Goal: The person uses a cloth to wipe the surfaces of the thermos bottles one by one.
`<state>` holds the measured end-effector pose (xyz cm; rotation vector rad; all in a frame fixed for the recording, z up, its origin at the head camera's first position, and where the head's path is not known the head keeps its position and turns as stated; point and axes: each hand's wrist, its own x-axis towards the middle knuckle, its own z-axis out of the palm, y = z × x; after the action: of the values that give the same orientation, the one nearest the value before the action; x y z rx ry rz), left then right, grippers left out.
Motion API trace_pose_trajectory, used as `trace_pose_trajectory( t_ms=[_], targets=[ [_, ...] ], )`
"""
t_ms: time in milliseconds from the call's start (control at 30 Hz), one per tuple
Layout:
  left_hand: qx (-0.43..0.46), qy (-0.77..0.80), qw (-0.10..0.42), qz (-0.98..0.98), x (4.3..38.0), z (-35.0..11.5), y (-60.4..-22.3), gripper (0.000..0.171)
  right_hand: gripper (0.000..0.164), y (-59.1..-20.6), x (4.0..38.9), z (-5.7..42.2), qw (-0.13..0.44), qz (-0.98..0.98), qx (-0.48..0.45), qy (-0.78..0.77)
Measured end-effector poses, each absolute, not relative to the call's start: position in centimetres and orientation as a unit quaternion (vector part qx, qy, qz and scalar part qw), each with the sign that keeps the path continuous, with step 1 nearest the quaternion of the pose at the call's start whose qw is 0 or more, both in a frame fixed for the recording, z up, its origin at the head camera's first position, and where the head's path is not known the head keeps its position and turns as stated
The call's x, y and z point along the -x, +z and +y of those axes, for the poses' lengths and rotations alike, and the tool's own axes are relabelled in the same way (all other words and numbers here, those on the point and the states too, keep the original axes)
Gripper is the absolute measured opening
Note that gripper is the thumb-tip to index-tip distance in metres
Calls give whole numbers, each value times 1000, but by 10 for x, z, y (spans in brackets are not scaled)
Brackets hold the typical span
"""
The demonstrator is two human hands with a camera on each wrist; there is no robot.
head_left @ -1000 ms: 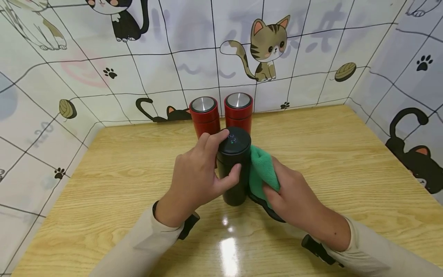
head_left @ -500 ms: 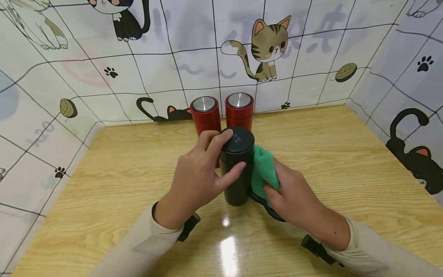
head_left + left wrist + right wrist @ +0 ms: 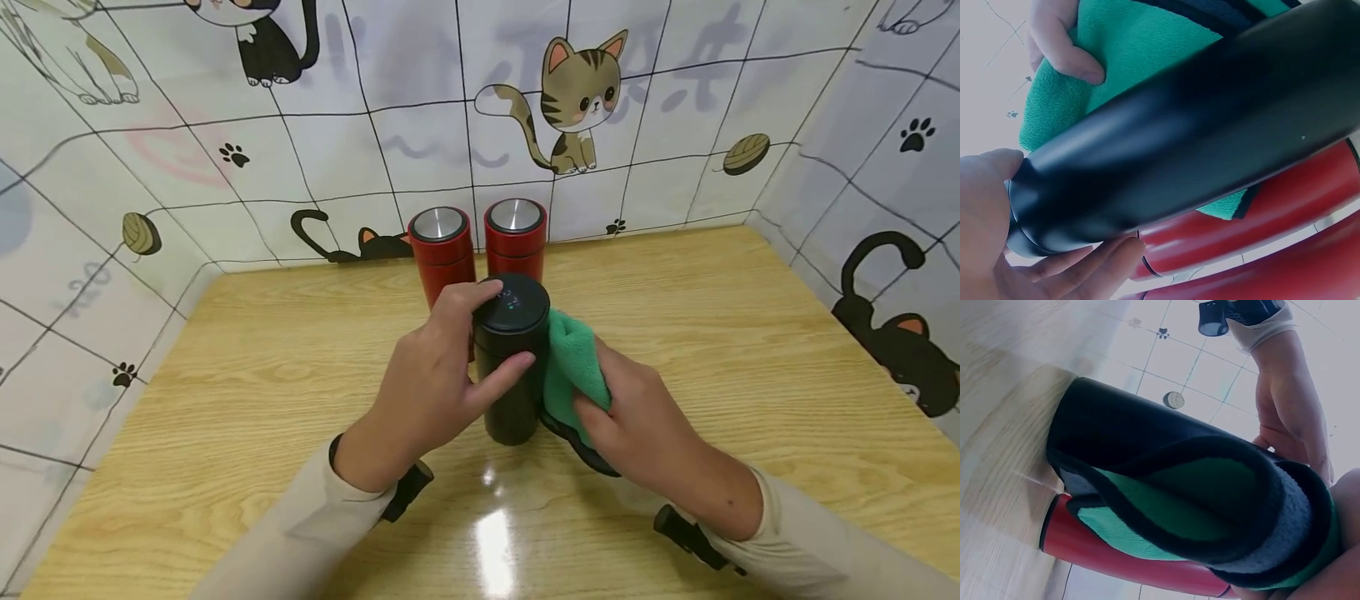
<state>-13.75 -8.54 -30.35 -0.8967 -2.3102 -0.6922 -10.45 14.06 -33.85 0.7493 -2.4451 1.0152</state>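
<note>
A black thermos [image 3: 512,375] stands upright on the table, small lit marks showing on its lid. My left hand [image 3: 431,379] grips it near the top, thumb on the front and a finger over the lid; in the left wrist view the fingers curl about the lid end of the black thermos [image 3: 1166,144]. My right hand [image 3: 645,417] holds a folded green cloth [image 3: 572,367] against the right side of the thermos. The cloth [image 3: 1166,494] has dark edging and a grey-blue side in the right wrist view. Part of the right hand's fingers is hidden by the cloth.
Two red thermoses, the left one [image 3: 444,258] and the right one [image 3: 516,237], stand close behind the black one, with steel-topped lids. A wood-grain table [image 3: 285,358] lies below. Cat-patterned walls [image 3: 420,150] border it at the back and sides.
The black thermos top has shifted slightly to the right since a second ago, with the left hand following. The cloth stays pressed to its right side.
</note>
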Motion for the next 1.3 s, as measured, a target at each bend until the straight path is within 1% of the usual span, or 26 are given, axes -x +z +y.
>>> trace_pose_trajectory(
  t_ms=[167, 267, 500, 667, 767, 1000, 1167, 1300],
  targets=[
    [330, -256, 263, -870, 138, -86, -304, 71, 59, -336, 104, 140, 215, -863, -267, 372],
    [331, -256, 272, -866, 138, -86, -304, 67, 59, -337, 105, 140, 218, -858, -276, 374],
    [320, -252, 292, -865, 137, -87, -304, 63, 56, -341, 108, 139, 200, -868, -278, 358],
    [316, -240, 294, -870, 136, -87, -304, 59, 61, -340, 106, 139, 221, -858, -278, 372],
    [316, -237, 297, -869, 136, -87, -302, 59, 62, -340, 106, 139, 226, -854, -283, 373],
    [311, -234, 305, -869, 136, -87, -302, 59, 60, -339, 105, 138, 204, -866, -282, 359],
    [309, -226, 305, -872, 136, -87, -302, 62, 62, -338, 104, 139, 218, -863, -270, 366],
    [304, -226, 303, -874, 137, -86, -301, 65, 62, -339, 105, 139, 215, -862, -279, 364]
  ],
)
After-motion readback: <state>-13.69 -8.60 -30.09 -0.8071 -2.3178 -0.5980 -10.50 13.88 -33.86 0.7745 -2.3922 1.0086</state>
